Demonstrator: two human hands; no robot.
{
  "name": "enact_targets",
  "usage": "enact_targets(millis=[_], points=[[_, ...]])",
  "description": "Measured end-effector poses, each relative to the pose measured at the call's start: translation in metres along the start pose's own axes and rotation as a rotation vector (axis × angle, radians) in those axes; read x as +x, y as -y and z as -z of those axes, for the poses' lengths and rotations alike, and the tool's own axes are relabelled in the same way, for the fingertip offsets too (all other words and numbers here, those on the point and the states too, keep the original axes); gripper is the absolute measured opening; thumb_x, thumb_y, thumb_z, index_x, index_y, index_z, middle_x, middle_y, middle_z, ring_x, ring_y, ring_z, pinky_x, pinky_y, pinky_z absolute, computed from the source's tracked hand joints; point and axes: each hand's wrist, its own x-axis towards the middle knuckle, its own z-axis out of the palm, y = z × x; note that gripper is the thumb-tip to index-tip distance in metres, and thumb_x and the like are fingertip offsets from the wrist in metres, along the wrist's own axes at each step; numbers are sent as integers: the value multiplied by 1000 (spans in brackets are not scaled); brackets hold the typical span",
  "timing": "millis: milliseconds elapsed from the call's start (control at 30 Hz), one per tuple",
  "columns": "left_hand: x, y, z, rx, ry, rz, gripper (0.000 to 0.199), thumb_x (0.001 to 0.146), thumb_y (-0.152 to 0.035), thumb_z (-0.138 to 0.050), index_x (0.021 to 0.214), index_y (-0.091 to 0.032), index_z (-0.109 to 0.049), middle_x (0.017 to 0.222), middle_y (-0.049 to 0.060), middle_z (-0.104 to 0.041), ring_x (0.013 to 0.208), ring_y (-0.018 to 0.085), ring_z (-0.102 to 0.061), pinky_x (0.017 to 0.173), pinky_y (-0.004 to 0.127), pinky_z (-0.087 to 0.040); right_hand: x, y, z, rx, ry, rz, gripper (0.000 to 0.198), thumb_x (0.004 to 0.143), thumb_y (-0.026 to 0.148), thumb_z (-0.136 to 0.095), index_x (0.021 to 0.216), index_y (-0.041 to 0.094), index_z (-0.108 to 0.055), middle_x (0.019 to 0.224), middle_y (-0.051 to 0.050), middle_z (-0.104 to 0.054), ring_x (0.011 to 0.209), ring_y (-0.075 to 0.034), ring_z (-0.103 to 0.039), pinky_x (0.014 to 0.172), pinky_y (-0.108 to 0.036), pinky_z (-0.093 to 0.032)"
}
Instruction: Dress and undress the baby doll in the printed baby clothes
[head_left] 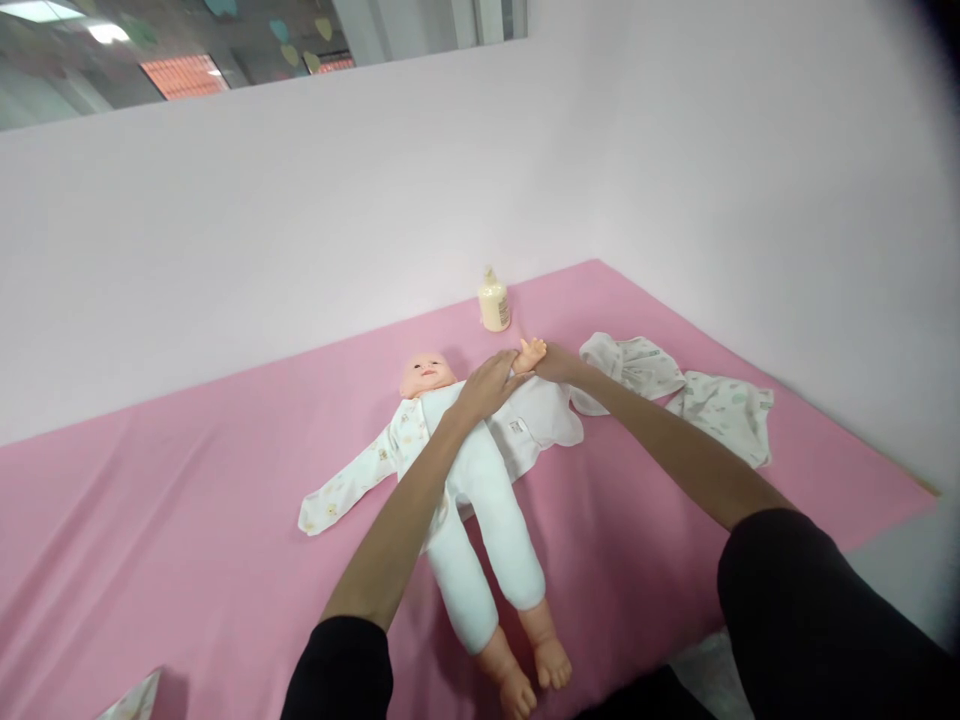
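A baby doll (487,480) lies on its back, its head toward the wall and its bare feet toward me. One sleeve of a printed white baby shirt (536,425) covers the doll's arm on the left; the other half spreads flat beside its body on the right. My left hand (487,388) reaches over the doll's chest, thumb and fingers closed around its raised forearm. Just right of the doll's small hand (532,352), my right hand (559,365) is closed at the shirt's upper edge, its fingertips partly hidden.
Pink sheeting (225,500) covers the table. Behind the doll, a cream pump bottle (494,303) stands near the white wall (300,240). Two printed white cloth pieces, one crumpled (634,368) and one flatter (727,412), lie at right. A printed item's corner (135,698) shows at lower left.
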Motion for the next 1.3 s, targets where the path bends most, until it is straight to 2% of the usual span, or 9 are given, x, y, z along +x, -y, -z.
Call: enact_targets(millis=[133, 233, 400, 600, 833, 1033, 1300], points=[[0, 1, -1, -11, -1, -28, 38, 100, -49, -44, 117, -16, -53, 113, 11, -64, 103, 24, -61, 89, 36, -47, -2, 2, 9, -43, 33, -18, 21, 71, 9, -61, 55, 18, -52, 59, 0, -58, 62, -14, -49, 58, -24, -33], [-2, 2, 0, 14, 2, -51, 42, 101, -50, -43, 122, -15, -52, 117, 12, -64, 108, 26, -60, 91, 37, -46, -1, 5, 19, -44, 34, -34, 24, 70, 12, -59, 50, 18, -46, 53, 3, -49, 58, -11, -43, 54, -24, -28], [-3, 3, -3, 164, 56, 13, 48, 101, -52, -39, 129, -15, -50, 127, 14, -63, 118, 29, -59, 97, 39, -44, -2, 7, 29, -18, 1, -111, 23, 67, 13, -55, 52, 20, -38, 48, 6, -36, 49, -9, -34, 48, -25, -22], [-2, 7, -8, 279, 216, 43, 43, 100, -51, -40, 121, -17, -54, 120, 15, -66, 109, 29, -64, 90, 37, -47, -10, 6, 31, -58, -26, -143, 28, 71, 26, -63, 59, 21, -39, 52, 6, -36, 50, -10, -35, 48, -25, -24], [4, 9, -14, 333, 318, 122, 42, 99, -49, -40, 119, -14, -56, 123, 20, -66, 111, 36, -64, 89, 43, -48, -19, 22, 26, -280, -101, -35, 25, 78, 22, -59, 61, 20, -42, 62, 3, -45, 61, -13, -38, 58, -28, -24], [8, 12, -20, 325, 343, 197, 44, 98, -51, -41, 119, -16, -58, 128, 19, -64, 116, 35, -62, 94, 43, -48, -29, 27, 17, -371, -85, 4, 25, 80, 24, -58, 64, 21, -40, 63, 2, -47, 61, -14, -38, 58, -29, -23], [8, 14, -19, 258, 348, 170, 39, 98, -43, -44, 127, -19, -54, 133, 15, -61, 121, 31, -60, 100, 42, -47, -31, 33, 8, -389, -84, 26, 26, 81, 25, -56, 64, 21, -37, 64, 2, -47, 60, -13, -37, 57, -29, -21]])
